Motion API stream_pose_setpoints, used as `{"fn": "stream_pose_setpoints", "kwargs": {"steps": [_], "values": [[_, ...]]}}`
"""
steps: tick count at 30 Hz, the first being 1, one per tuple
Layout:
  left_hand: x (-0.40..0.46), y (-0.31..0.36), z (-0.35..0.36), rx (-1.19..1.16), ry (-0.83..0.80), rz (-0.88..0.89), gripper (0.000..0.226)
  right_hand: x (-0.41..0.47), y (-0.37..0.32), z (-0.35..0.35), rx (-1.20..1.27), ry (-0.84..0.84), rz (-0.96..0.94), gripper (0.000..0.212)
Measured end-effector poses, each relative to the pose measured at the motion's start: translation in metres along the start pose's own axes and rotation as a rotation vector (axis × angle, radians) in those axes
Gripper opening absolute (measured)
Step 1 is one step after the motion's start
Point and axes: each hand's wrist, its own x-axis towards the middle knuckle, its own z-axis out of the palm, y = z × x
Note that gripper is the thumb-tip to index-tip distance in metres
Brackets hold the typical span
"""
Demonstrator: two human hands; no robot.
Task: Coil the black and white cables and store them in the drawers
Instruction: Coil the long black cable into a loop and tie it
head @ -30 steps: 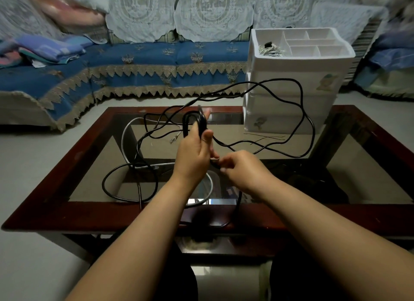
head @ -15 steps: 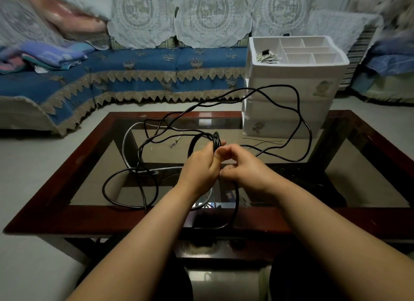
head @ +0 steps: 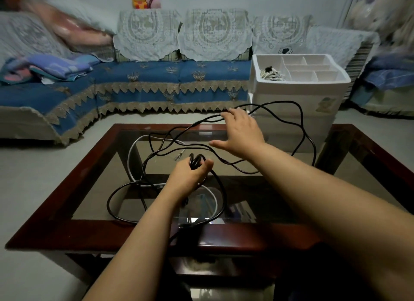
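Behind our hands runs a blue sofa (head: 156,81) with lace covers, and under them sits a glass-topped coffee table (head: 246,235) with a dark red wooden frame.

Our left hand (head: 188,177) is curled tight around a small bunch of black cable (head: 308,139) loops, which stick up between its thumb and fingers. From that fist the cable drops toward us over the near edge of the table, and another length swings out to the left in a wide loop lying on the glass.

Our right hand (head: 240,132) is up and forward of the left, the two well apart. Its fingers are spread and fairly straight, gripping nothing. The fingertips reach the raised strand of black cable that arches away from us; we cannot tell whether they touch it. That strand carries on to the right of the right hand in a big loop in front of the white drawer unit (head: 298,112), then comes back low beneath the right wrist.

Our white cable (head: 132,152) lies on the glass to the left of the left hand, curving past it and under the left forearm, tangled among the black loops.

Beyond the right hand, the drawer unit's open top tray holds a small bundle of pale wire (head: 272,75) in its left compartment.
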Motion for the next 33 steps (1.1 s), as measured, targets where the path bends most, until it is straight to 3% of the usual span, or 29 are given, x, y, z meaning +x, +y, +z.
{"fn": "stream_pose_setpoints", "kwargs": {"steps": [4,6,12,18,22,24,28,33], "values": [[0.003,0.002,-0.009,-0.098,0.140,-0.046,0.046,0.044,0.008,0.013,-0.333,-0.124,-0.093,0.114],[0.008,-0.004,-0.020,-0.145,0.226,-0.080,0.045,0.058,0.011,0.024,-0.421,-0.168,-0.094,0.121],[0.019,-0.015,-0.038,-0.516,0.359,-0.213,0.048,0.067,-0.012,0.055,-0.393,-0.303,-0.035,0.126],[0.024,-0.019,-0.042,-0.603,0.383,-0.217,0.051,0.072,-0.033,0.067,-0.190,-0.502,0.004,0.107],[0.024,-0.020,-0.046,-0.610,0.372,-0.219,0.050,0.079,-0.043,0.073,-0.015,-0.510,0.007,0.102],[0.024,-0.023,-0.051,-0.598,0.381,-0.224,0.050,0.076,-0.049,0.072,-0.119,-0.522,-0.022,0.101],[0.022,-0.027,-0.057,-0.606,0.416,-0.218,0.049,0.076,-0.058,0.052,-0.393,-0.452,-0.174,0.034],[0.010,-0.018,-0.057,-0.578,0.438,-0.136,0.050,0.067,-0.067,-0.022,-0.445,-0.326,-0.198,0.032]]}}
